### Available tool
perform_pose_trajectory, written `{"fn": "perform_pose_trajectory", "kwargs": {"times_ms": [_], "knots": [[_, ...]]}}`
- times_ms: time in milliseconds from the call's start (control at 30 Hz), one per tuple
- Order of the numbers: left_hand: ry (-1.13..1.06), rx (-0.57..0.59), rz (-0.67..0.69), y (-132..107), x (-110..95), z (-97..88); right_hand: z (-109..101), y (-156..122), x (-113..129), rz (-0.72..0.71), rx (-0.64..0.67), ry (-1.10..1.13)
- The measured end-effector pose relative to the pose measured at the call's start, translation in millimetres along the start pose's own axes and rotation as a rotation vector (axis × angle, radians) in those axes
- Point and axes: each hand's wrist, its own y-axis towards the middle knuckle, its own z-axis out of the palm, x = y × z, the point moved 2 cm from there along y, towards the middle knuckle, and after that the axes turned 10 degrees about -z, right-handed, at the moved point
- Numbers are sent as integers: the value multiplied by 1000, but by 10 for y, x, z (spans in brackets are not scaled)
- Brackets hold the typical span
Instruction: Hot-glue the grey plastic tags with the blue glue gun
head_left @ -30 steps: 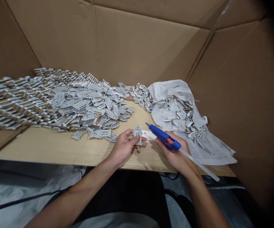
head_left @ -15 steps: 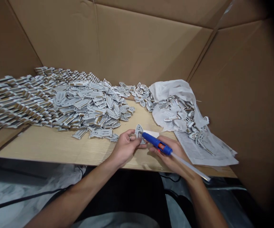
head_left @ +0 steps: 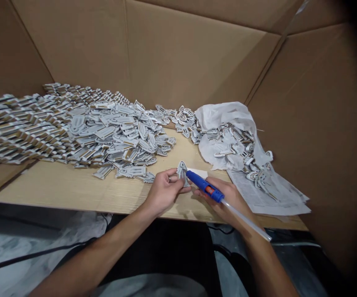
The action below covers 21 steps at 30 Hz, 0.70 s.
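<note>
My left hand [head_left: 163,192] pinches a small grey pointed plastic piece [head_left: 182,172] just above the wooden table [head_left: 64,192]. My right hand [head_left: 228,200] grips a blue glue gun [head_left: 203,186] with an orange trigger and a clear glue stick [head_left: 246,221] sticking out behind. The gun's tip touches the grey piece on its right side. A small white card [head_left: 198,172] lies on the table under the tip.
A big heap of grey plastic pieces [head_left: 73,132] covers the table's left and back. More pieces lie on crumpled white paper [head_left: 228,132] and newspaper [head_left: 268,198] at the right. Cardboard walls [head_left: 181,53] enclose the back and sides.
The glue gun has swung left and down until its tip reached the grey piece in my left hand. My left hand has barely moved.
</note>
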Motion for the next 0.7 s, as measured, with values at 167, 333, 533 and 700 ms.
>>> {"fn": "perform_pose_trajectory", "kwargs": {"times_ms": [167,333,533,700], "knots": [[17,-3,22,1,4,0,-7,-24,-46,0,2,-75],[33,-22,27,1,9,2,-24,-28,-29,-12,-5,-97],[71,-24,44,3,15,0,-32,-12,23,-18,-6,-113],[84,-12,85,8,13,-3,12,-11,163,-86,23,-175]]}}
